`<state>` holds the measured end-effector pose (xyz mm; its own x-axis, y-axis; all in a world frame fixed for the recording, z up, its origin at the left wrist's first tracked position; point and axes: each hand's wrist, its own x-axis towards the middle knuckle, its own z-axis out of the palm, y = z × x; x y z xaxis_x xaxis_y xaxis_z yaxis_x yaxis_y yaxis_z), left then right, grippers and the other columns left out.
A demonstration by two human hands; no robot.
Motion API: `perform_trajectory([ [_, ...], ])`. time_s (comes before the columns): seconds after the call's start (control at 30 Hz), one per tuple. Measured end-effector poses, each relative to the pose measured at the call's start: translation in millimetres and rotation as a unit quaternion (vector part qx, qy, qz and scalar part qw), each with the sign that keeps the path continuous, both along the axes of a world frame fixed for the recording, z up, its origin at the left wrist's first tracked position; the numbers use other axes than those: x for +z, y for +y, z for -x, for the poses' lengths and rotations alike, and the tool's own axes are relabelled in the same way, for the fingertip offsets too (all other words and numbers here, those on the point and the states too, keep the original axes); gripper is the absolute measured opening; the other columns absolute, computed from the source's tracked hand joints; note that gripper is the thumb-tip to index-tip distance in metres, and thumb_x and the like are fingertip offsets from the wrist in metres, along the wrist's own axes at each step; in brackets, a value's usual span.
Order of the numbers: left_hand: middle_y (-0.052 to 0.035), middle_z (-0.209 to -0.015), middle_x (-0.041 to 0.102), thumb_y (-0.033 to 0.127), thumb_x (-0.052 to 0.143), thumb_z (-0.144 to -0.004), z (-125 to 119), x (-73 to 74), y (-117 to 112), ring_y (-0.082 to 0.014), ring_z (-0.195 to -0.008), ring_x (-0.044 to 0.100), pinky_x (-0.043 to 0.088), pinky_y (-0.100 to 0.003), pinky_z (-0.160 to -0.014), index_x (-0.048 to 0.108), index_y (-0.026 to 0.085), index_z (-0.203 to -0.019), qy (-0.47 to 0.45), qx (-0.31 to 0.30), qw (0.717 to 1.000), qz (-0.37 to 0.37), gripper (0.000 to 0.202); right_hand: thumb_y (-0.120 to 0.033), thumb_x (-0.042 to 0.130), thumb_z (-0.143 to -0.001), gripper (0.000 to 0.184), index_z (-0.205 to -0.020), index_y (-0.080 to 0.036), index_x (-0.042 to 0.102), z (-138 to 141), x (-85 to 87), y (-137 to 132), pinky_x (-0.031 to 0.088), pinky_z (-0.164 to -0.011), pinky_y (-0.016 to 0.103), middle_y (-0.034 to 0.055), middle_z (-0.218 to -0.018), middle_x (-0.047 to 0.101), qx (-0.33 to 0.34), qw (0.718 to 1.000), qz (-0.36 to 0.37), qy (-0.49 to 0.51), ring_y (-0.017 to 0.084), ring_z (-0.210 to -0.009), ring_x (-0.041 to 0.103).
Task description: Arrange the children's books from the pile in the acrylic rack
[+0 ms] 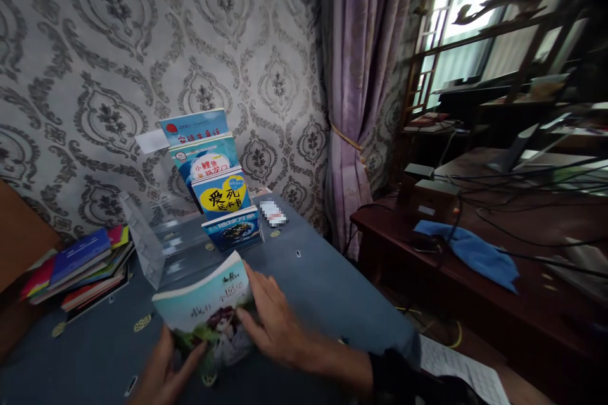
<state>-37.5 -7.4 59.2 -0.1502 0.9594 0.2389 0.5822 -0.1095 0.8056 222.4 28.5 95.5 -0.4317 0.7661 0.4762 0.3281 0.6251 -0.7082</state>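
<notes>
Two hands hold one book point(209, 313) between them, low over the near part of a table, just in front of a clear rack point(145, 243). The left hand point(173, 364) grips the lower left edge, thumb on the cover; the right hand point(275, 323) grips the right side, its thumb also laid on the cover and its fingers along the edge. The cover is pale blue above, green below.

Four standing books point(225, 196) rise one behind another at the rack's right side, all with blue on their covers. One pile of books point(78, 259) lies to the left; its exact count cannot be told. One small item point(273, 214), blurred out, lies just right of the standing books.

The table point(308, 297) is blue-grey, with small yellowish round marks. Behind it runs grey patterned wallpaper point(111, 76), then one purple curtain point(354, 76), gathered by a single tie point(346, 137). To the right, a dark red desk point(451, 307) bears one blue cloth point(475, 253) and tangled cables, below a bright window point(468, 19).
</notes>
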Motion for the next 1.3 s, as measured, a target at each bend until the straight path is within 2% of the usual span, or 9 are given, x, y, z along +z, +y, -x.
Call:
perform_trajectory([
  [0.13,-0.0067,-0.094,0.072,0.062,0.06,-0.078,0,36.4,36,-0.0252,-0.083,0.069,0.057,-0.033,-0.071,0.053,0.021,-0.11,0.053,-0.082,0.995,0.012,0.052,-0.011,0.046,-0.086,0.068,-0.149,-0.018,0.024,-6,14.7,34,0.045,-0.102,0.04,0.0132,-0.137,0.055,0.04,0.999,0.013,0.011,0.025,-0.123,0.054],
  [0.23,-0.0016,-0.073,0.067,0.06,0.051,-0.082,-19,66.6,68,-0.0224,-0.063,0.064,0.051,-0.03,-0.055,0.053,0.021,-0.106,0.126,-0.064,0.989,-0.032,0.047,-0.009,0.045,-0.086,0.061,-0.143,-0.019,0.028,-9,22.3,73,0.048,-0.095,0.038,0.0122,-0.124,0.06,0.002,1.0,-0.028,0.006,0.024,-0.112,0.058],
  [0.33,-0.0052,-0.082,0.068,0.053,0.045,-0.086,-40,91.7,101,-0.0258,-0.073,0.066,0.053,-0.036,-0.066,0.05,0.021,-0.099,0.173,-0.006,0.977,-0.127,0.034,-0.011,0.04,-0.091,0.047,-0.137,-0.018,0.035,-9,31.2,118,0.048,-0.092,0.041,0.013,-0.116,0.06,-0.061,0.99,-0.129,0.018,0.025,-0.105,0.057],
  [0.43,-0.0114,-0.092,0.068,0.048,0.044,-0.088,-51,105.5,129,-0.0306,-0.088,0.067,0.053,-0.041,-0.075,0.048,0.02,-0.097,0.187,0.037,0.962,-0.197,0.029,-0.013,0.037,-0.093,0.035,-0.128,-0.017,0.042,-9,39.8,155,0.048,-0.09,0.042,0.0138,-0.113,0.059,-0.094,0.967,-0.227,0.063,0.026,-0.105,0.056],
  [0.57,-0.0147,-0.101,0.068,0.046,0.043,-0.089,-54,104.2,151,-0.0322,-0.096,0.067,0.053,-0.044,-0.079,0.047,0.018,-0.106,0.189,0.033,0.96,-0.206,0.033,-0.014,0.039,-0.094,0.03,-0.123,-0.019,0.044,-10,41.3,179,0.05,-0.083,0.038,0.0109,-0.106,0.059,-0.102,0.963,-0.235,0.082,0.024,-0.096,0.058],
  [0.77,-0.0125,-0.102,0.068,0.042,0.043,-0.09,-55,87.8,162,-0.0305,-0.095,0.067,0.053,-0.042,-0.077,0.047,0.018,-0.113,0.173,0.008,0.968,-0.181,0.033,-0.015,0.04,-0.093,0.029,-0.121,-0.019,0.046,-11,24.9,191,0.05,-0.083,0.038,0.0091,-0.104,0.059,-0.081,0.972,-0.202,0.085,0.023,-0.094,0.057],
  [0.87,-0.0123,-0.1,0.068,0.042,0.044,-0.09,-55,80.3,166,-0.0306,-0.093,0.068,0.053,-0.04,-0.074,0.045,0.019,-0.111,0.18,0.014,0.972,-0.151,0.031,-0.015,0.04,-0.092,0.032,-0.123,-0.019,0.047,-12,16.7,194,0.05,-0.086,0.04,0.0102,-0.107,0.057,-0.09,0.975,-0.19,0.071,0.024,-0.099,0.055],
  [1.03,-0.0135,-0.094,0.068,0.04,0.049,-0.09,-54,71.0,170,-0.0334,-0.09,0.068,0.051,-0.037,-0.067,0.041,0.018,-0.11,0.229,0.081,0.966,-0.09,0.031,-0.016,0.044,-0.09,0.041,-0.132,-0.016,0.045,-13,7.7,193,0.048,-0.091,0.042,0.0126,-0.108,0.055,-0.141,0.976,-0.159,0.045,0.026,-0.103,0.053],
  [1.3,-0.0093,-0.091,0.068,0.031,0.037,-0.097,-60,69.8,175,-0.0296,-0.087,0.07,0.048,-0.033,-0.066,0.036,0.023,-0.1,0.259,0.047,0.963,-0.06,0.008,-0.017,0.042,-0.093,0.041,-0.133,-0.015,0.047,-7,-3.3,192,0.048,-0.088,0.039,0.0107,-0.105,0.054,-0.173,0.981,-0.09,0.0,0.024,-0.093,0.055],
])
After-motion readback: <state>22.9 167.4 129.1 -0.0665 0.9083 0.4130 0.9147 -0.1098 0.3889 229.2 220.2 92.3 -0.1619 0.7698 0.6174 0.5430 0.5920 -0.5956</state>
